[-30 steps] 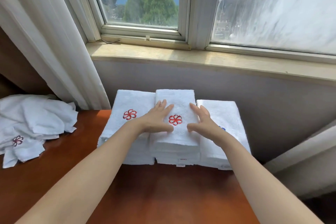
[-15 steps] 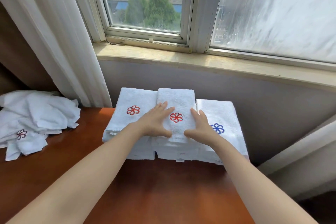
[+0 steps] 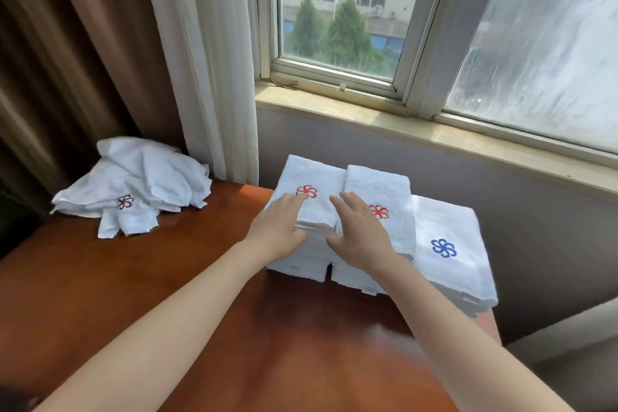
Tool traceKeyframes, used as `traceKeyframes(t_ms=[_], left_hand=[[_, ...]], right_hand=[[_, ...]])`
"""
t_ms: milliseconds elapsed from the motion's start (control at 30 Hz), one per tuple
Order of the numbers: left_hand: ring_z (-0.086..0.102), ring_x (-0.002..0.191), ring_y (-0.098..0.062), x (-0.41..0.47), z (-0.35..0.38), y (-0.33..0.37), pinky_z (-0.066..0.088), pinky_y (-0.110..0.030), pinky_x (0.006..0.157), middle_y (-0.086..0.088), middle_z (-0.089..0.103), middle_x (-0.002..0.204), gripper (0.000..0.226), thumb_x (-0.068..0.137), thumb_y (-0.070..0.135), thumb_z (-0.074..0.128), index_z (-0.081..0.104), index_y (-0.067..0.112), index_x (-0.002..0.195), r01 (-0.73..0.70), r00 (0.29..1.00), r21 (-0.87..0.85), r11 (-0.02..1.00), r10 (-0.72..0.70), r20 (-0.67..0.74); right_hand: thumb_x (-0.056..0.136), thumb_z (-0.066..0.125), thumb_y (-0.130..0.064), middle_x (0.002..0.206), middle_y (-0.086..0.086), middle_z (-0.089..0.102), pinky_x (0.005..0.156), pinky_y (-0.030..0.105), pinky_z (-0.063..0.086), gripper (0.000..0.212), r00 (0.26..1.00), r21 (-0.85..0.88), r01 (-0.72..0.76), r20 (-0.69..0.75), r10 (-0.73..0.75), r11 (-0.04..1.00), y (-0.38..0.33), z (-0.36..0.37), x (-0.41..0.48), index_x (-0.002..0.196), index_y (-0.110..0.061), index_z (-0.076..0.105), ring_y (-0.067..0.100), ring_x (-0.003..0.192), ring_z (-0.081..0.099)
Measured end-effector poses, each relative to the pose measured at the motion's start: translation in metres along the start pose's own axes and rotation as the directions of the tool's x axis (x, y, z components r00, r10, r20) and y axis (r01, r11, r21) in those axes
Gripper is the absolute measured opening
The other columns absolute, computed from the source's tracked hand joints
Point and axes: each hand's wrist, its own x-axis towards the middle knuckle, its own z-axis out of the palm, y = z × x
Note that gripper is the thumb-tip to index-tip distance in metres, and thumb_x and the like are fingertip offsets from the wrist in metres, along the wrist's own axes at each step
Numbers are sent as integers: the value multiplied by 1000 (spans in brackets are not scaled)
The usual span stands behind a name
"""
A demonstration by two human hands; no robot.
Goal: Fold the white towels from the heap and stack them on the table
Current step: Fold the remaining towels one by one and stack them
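Evidently squaring folded towels: pressing left hand flat on the end stack just left of the middle stack, right hand flat on the middle stack itself, fingers straight and slightly apart, clamping nothing; leaving the unfolded heap well left, on the bench.

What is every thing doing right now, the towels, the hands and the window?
left towel stack, folded, red logo up.
middle towel stack, folded, red logo up.
right towel stack, folded, untouched, blue logo up.
left hand, open, flat on the left towel stack.
right hand, open, fingers spread on the middle towel stack.
heap of towels, crumpled, not yet folded.
window, looks shut.
curtain, pulled aside.
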Motion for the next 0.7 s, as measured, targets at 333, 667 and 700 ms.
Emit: traceKeyframes(t_ms=[333,667,700], left_hand=[[30,143,-20,-73,-46,-111,36,-37,110,4,26,158,74,86,13,55,26,25,153,279,960,48,959,-280,4],[42,134,-21,-88,-108,-252,43,-30,86,5,27,158,73,87,9,47,25,29,153,358,930,65,932,-362,71],[42,134,-21,-86,-114,-268,42,-30,86,6,27,158,73,87,8,47,24,30,153,353,931,72,933,-358,72]], right_hand=[[90,61,-24,162,4,25,120,34,22,72,970,47,200,131,-204,979,-111,60,43,155,-18,30,22,151,16],[86,60,-24,152,4,36,115,33,26,67,945,4,213,254,-207,977,-219,122,117,149,-18,36,25,146,23],[85,59,-23,149,4,40,113,34,27,65,945,-1,207,258,-200,978,-230,128,125,146,-17,39,26,144,26]])
